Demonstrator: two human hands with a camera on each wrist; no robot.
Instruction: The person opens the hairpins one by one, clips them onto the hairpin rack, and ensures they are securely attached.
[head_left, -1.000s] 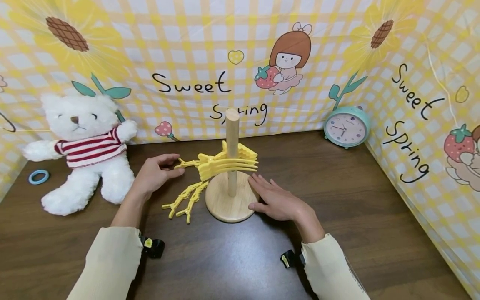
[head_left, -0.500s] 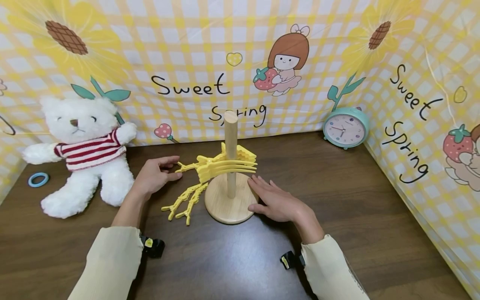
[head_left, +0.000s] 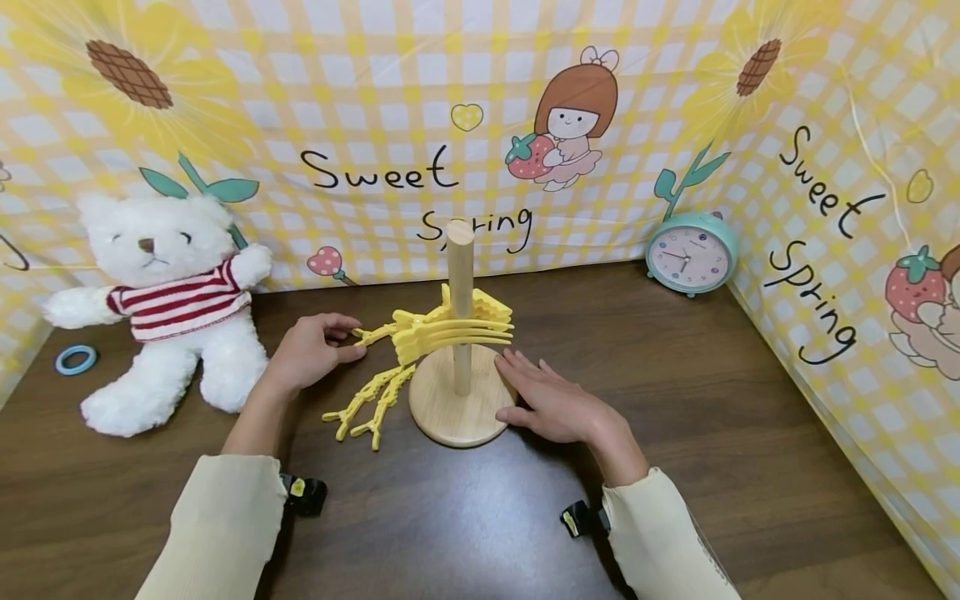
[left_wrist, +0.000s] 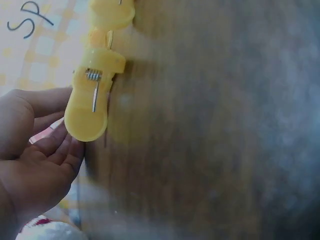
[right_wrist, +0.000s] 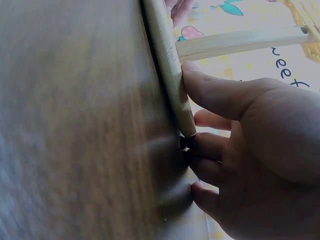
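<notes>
A yellow plastic hanger-like piece with long curved arms lies against a wooden post on a round wooden base. Spring clips hang from it, two of them spread on the near left. My left hand pinches the forked end of another yellow clip between thumb and fingers; the clip's metal spring shows in the left wrist view. On the other side, my right hand rests at the base's right rim, fingers mostly straight. In the right wrist view the thumb touches the disc's upper side.
A white teddy bear in a striped shirt sits at the back left, with a light blue ring beside it. A mint alarm clock stands at the back right. Patterned cloth covers the walls behind the brown table.
</notes>
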